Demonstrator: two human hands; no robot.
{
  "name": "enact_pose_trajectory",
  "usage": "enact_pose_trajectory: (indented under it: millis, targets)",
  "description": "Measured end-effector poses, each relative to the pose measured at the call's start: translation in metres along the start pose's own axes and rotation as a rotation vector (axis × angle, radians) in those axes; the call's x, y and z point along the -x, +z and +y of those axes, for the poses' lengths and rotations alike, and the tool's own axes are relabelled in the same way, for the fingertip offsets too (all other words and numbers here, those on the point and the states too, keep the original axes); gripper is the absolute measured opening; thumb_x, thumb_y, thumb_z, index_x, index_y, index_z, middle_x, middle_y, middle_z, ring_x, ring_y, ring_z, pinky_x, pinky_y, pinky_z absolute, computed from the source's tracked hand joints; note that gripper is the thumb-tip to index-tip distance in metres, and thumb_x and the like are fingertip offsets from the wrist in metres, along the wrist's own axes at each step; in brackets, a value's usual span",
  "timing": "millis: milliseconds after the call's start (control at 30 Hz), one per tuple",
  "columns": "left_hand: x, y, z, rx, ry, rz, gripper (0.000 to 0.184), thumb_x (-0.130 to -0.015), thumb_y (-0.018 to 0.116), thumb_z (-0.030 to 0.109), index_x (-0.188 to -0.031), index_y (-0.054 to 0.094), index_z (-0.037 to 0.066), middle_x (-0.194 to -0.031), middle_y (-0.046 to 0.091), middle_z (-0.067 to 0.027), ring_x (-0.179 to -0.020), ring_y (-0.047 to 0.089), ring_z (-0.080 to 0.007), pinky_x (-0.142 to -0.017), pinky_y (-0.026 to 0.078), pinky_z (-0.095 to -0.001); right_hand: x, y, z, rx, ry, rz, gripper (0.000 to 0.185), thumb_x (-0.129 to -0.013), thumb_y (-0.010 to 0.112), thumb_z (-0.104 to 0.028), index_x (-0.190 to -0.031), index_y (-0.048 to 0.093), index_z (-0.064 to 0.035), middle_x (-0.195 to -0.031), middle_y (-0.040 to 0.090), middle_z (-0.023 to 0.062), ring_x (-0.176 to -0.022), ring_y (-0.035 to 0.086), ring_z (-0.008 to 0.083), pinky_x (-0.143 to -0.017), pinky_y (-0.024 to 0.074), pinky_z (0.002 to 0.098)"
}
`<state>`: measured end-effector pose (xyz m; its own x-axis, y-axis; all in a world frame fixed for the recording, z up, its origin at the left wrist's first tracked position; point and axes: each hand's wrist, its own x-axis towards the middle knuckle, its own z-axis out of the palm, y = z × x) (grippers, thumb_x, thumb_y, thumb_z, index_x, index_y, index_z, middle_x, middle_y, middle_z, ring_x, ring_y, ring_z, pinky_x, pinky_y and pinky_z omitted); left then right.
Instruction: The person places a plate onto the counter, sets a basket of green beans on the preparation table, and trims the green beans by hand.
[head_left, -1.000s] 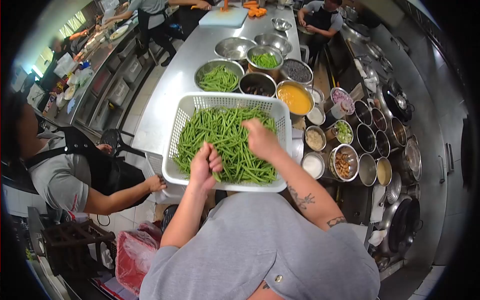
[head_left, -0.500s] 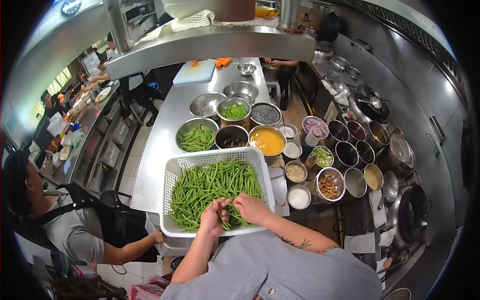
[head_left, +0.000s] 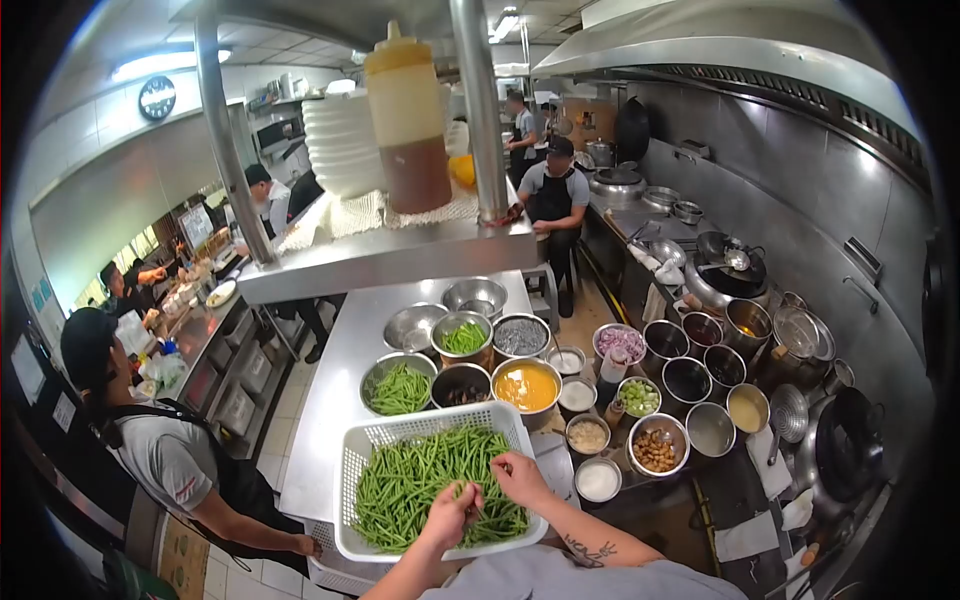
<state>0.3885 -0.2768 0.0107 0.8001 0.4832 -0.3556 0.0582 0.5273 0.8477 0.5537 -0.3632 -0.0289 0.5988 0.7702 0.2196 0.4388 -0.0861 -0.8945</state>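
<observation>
A white perforated plastic basket [head_left: 350, 455] full of green beans [head_left: 410, 490] stands at the near end of the steel table. Above the beans, my left hand [head_left: 453, 515] is closed, with a bit of green bean showing at its fingertips. My right hand [head_left: 520, 478] is beside it, over the basket's right part, its thumb and fingers pinched together. Whatever is in that pinch is too small to make out. A short gap separates the two hands.
Behind the basket are bowls of cut beans [head_left: 398, 390] and orange sauce [head_left: 526, 388]. Several seasoning pots and a bowl of browned chunks [head_left: 658, 447] stand right. A steel shelf [head_left: 390, 262] overhangs the table; a co-worker [head_left: 185, 460] stands left, one hand near the basket.
The camera has tilted up, so basket and hands sit lower in view and the shelf shows more. My hands have drawn apart from each other.
</observation>
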Motion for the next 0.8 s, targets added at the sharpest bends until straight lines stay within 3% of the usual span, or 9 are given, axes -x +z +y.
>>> enact_pose_trajectory:
  millis: [67, 167, 200, 267, 400, 533, 633, 733, 800]
  targets:
    - [0.004, 0.002, -0.002, -0.06, -0.103, 0.015, 0.018, -0.105, 0.05, 0.027, -0.102, 0.059, 0.012, -0.071, 0.055, 0.003, -0.059, 0.045, -0.0075, -0.052, 0.033, -0.0227, -0.005, -0.01, -0.008, -0.112, 0.016, -0.135, 0.026, -0.089, 0.07, -0.014, -0.112, 0.068, -0.0016, -0.098, 0.069, 0.0062, -0.08, 0.065, 0.0123, -0.07, 0.0522, 0.0278]
    - [-0.001, -0.004, -0.011, 0.015, -0.117, 0.001, 0.02, -0.105, 0.05, 0.029, -0.097, 0.058, 0.012, -0.061, 0.045, 0.004, -0.054, 0.04, -0.0088, -0.051, 0.032, -0.0245, -0.006, -0.013, -0.012, -0.292, 0.108, -0.477, 0.024, -0.091, 0.068, -0.012, -0.114, 0.068, -0.0019, -0.1, 0.07, 0.0061, -0.084, 0.065, 0.0116, -0.074, 0.0528, 0.0269]
    - [-0.004, -0.008, -0.014, 0.012, -0.089, -0.007, 0.02, -0.105, 0.051, 0.029, -0.096, 0.057, 0.012, -0.061, 0.044, 0.0041, -0.053, 0.04, -0.0091, -0.051, 0.032, -0.0251, -0.005, -0.011, -0.009, -0.218, 0.079, -0.525, 0.022, -0.093, 0.067, -0.011, -0.113, 0.068, -0.0017, -0.1, 0.071, 0.0061, -0.087, 0.066, 0.0107, -0.077, 0.0526, 0.0257]
    - [-0.004, -0.015, -0.023, 0.013, -0.04, -0.024, 0.021, -0.104, 0.051, 0.03, -0.093, 0.055, 0.012, -0.06, 0.041, 0.0042, -0.053, 0.039, -0.0097, -0.05, 0.032, -0.0264, 0.0, 0.003, 0.006, -0.253, 0.109, -0.535, 0.021, -0.093, 0.068, -0.01, -0.112, 0.068, -0.0013, -0.097, 0.071, 0.0058, -0.088, 0.065, 0.0105, -0.077, 0.0528, 0.0259]
    - [0.003, -0.018, -0.011, -0.066, -0.142, -0.034, 0.023, -0.104, 0.052, 0.031, -0.089, 0.053, 0.013, -0.061, 0.039, 0.0049, -0.053, 0.039, -0.0105, -0.051, 0.036, -0.0275, 0.007, 0.0, -0.011, -0.293, 0.144, -0.548, 0.017, -0.093, 0.068, -0.009, -0.107, 0.067, 0.0004, -0.094, 0.07, 0.0049, -0.088, 0.065, 0.0105, -0.078, 0.0537, 0.0264]
    - [0.0, -0.031, 0.009, -0.245, -0.303, -0.193, 0.03, -0.105, 0.049, 0.036, -0.093, 0.06, 0.011, -0.058, 0.034, 0.0083, -0.048, 0.028, -0.0064, -0.046, 0.022, -0.0254, 0.014, 0.009, -0.002, -0.505, 0.217, -0.529, 0.015, -0.094, 0.065, -0.007, -0.107, 0.064, 0.0011, -0.092, 0.069, 0.0048, -0.087, 0.066, 0.0114, -0.078, 0.0537, 0.0257]
    - [-0.003, -0.029, 0.033, -0.326, -0.324, -0.255, 0.029, -0.104, 0.053, 0.035, -0.091, 0.063, 0.01, -0.058, 0.035, 0.0076, -0.049, 0.029, -0.0058, -0.046, 0.023, -0.025, 0.01, 0.005, -0.002, -0.489, 0.242, -0.559, 0.012, -0.094, 0.065, -0.008, -0.103, 0.066, -0.0003, -0.089, 0.069, 0.004, -0.08, 0.064, 0.0092, -0.071, 0.0517, 0.0242]
    - [-0.012, -0.023, 0.045, -0.346, -0.304, -0.276, 0.023, -0.102, 0.057, 0.029, -0.095, 0.063, 0.009, -0.062, 0.043, 0.0067, -0.053, 0.034, -0.0058, -0.048, 0.027, -0.024, 0.003, -0.004, -0.012, -0.436, 0.251, -0.513, 0.012, -0.093, 0.068, -0.011, -0.1, 0.067, -0.0018, -0.085, 0.069, 0.0022, -0.072, 0.058, 0.006, -0.062, 0.0471, 0.0221]
    - [-0.023, -0.019, 0.04, -0.51, -0.15, -0.23, 0.022, -0.102, 0.057, 0.03, -0.097, 0.062, 0.009, -0.063, 0.043, 0.0076, -0.052, 0.034, -0.005, -0.047, 0.026, -0.0234, -0.003, -0.003, -0.008, -0.394, 0.287, -0.432, 0.012, -0.093, 0.068, -0.012, -0.1, 0.067, -0.0021, -0.084, 0.068, 0.001, -0.071, 0.058, 0.0058, -0.061, 0.0468, 0.0217]
